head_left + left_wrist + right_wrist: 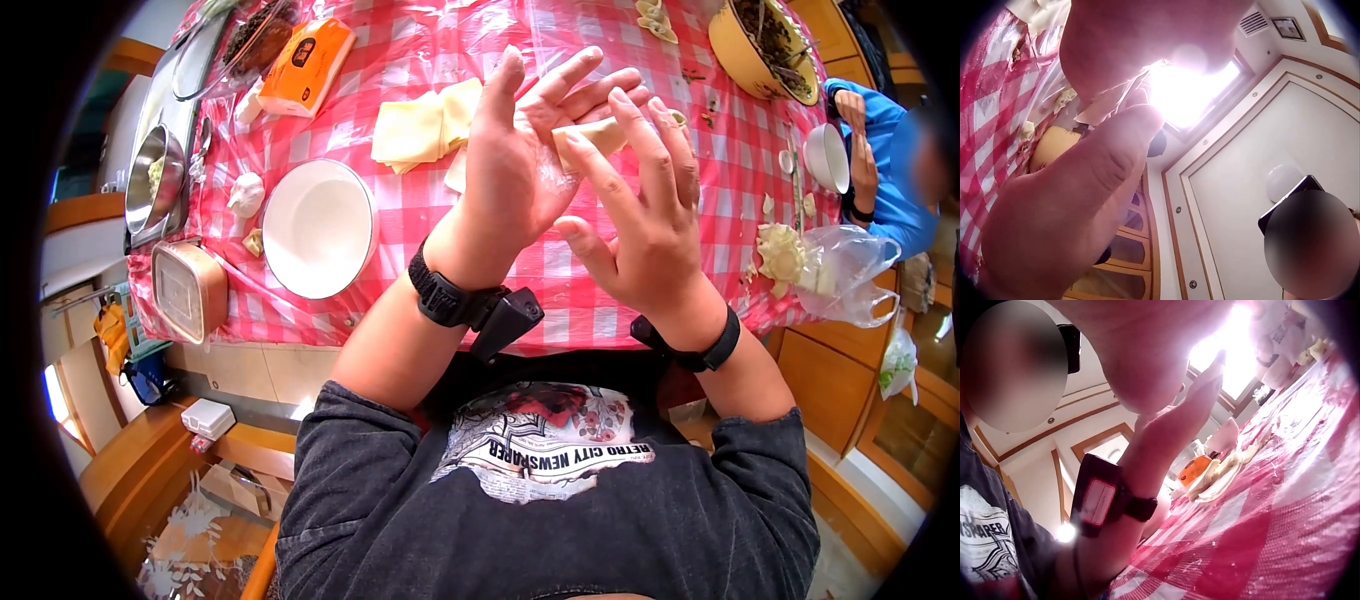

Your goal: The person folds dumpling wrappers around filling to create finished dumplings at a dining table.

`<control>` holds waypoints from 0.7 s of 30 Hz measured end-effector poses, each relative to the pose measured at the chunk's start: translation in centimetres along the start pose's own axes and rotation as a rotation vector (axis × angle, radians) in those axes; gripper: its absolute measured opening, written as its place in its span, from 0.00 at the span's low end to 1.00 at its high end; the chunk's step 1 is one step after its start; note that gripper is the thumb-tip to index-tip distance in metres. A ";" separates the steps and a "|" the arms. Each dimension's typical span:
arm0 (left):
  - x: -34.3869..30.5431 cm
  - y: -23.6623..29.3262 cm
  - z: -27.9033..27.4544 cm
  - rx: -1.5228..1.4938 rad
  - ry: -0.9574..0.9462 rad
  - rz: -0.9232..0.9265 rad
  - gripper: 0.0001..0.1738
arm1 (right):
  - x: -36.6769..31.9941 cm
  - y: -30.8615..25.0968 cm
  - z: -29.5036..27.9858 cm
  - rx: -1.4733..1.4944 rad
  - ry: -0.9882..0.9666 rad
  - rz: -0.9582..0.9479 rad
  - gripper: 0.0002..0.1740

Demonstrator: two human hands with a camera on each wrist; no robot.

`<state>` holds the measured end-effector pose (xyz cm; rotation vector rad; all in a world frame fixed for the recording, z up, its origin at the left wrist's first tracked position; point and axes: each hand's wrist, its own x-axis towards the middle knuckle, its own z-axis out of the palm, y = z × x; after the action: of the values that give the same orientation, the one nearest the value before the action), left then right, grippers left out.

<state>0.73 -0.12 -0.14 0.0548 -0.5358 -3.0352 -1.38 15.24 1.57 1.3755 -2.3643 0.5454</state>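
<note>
My left hand [505, 165] is palm up, its fingers and thumb spread, with some white flour on the palm. Across its fingers lies a pale wonton wrapper [590, 138], folded into a narrow strip. Over it is my right hand [645, 225], palm down with fingers extended, fingertips right at the wrapper. What is inside the fold is hidden. Close to the left hand, a stack of square yellow wrappers [410, 132] rests on the checked cloth. In the left wrist view, the left thumb [1079, 181] fills the foreground.
A white bowl [320, 230], garlic [246, 195] and an orange tissue pack [308, 68] stand left. A yellow basin of filling [735, 50] is at the back right. Finished wontons [655, 20] lie far back. Another person in a blue sleeve [885, 130] sits right, near a plastic bag [845, 270].
</note>
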 end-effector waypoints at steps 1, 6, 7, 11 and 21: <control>-0.1 0.1 0.2 -0.009 0.006 -0.008 0.49 | 0.0 0.0 -0.1 -0.014 0.011 -0.002 0.32; -0.2 -0.2 0.1 0.004 -0.002 -0.025 0.48 | 0.3 -0.1 0.4 -0.029 -0.015 -0.014 0.32; -0.2 -0.2 0.0 -0.012 -0.008 -0.027 0.48 | 0.3 -0.1 0.4 -0.024 -0.012 -0.023 0.32; 0.0 0.0 0.0 -0.047 0.005 -0.020 0.48 | 0.4 -0.2 0.1 0.012 0.000 -0.014 0.32; -0.2 0.1 0.2 -0.054 0.004 -0.014 0.43 | 0.5 -0.2 0.0 0.018 -0.029 -0.040 0.33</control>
<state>0.96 -0.14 0.11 0.0620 -0.4551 -3.0605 -1.46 14.80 1.87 1.4451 -2.3543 0.5397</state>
